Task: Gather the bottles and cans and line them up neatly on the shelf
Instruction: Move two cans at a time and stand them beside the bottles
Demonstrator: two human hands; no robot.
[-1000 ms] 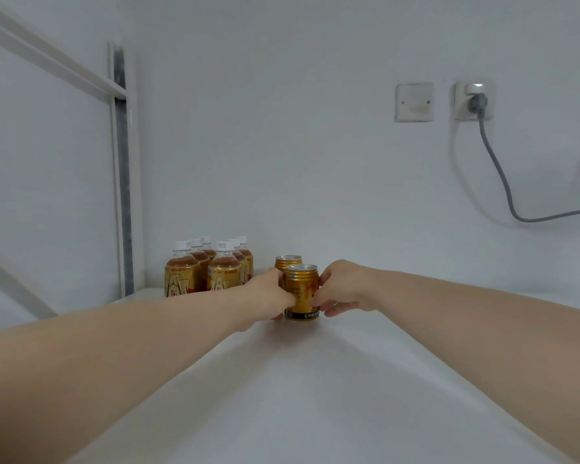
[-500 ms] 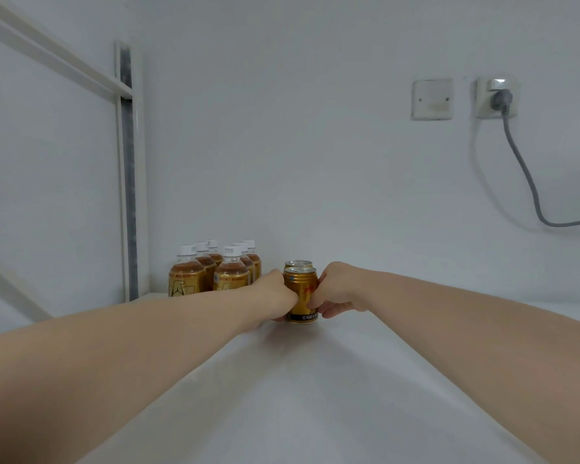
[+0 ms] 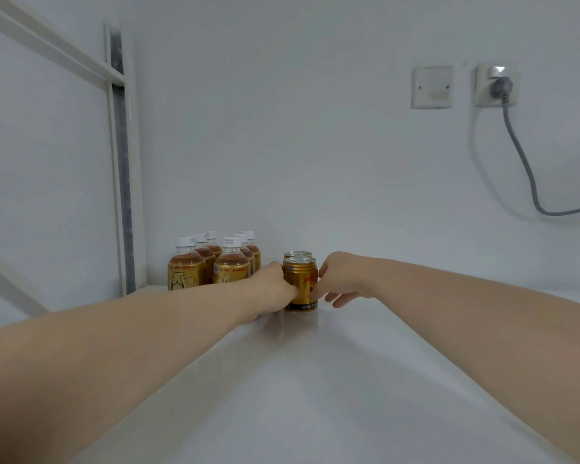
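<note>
Reaching forward over a white shelf (image 3: 315, 380), both bare forearms meet at a gold front can (image 3: 300, 286) standing upright near the back wall. The left hand (image 3: 274, 291) is seen from its back, with its fingers curled in against the can's left side; how far they wrap round it is hidden by the hand itself. The right hand (image 3: 341, 279) is more relaxed: its thumb and first finger touch the can's right side, while the other fingers hang loosely spread below, clear of the can and just above the shelf. A second gold can, the rear can (image 3: 297, 254), stands directly behind the first, with only its top rim showing. Just to the left, six brown bottles (image 3: 215, 262) with white caps and gold labels stand upright in two rows of three, close together near the shelf's left end, beside a white frame post (image 3: 121, 162). On the wall at the upper right are a blank wall plate (image 3: 432, 87) and a socket (image 3: 498, 85) with a grey cable (image 3: 524, 165) plugged in, which curves down and off to the right.
</note>
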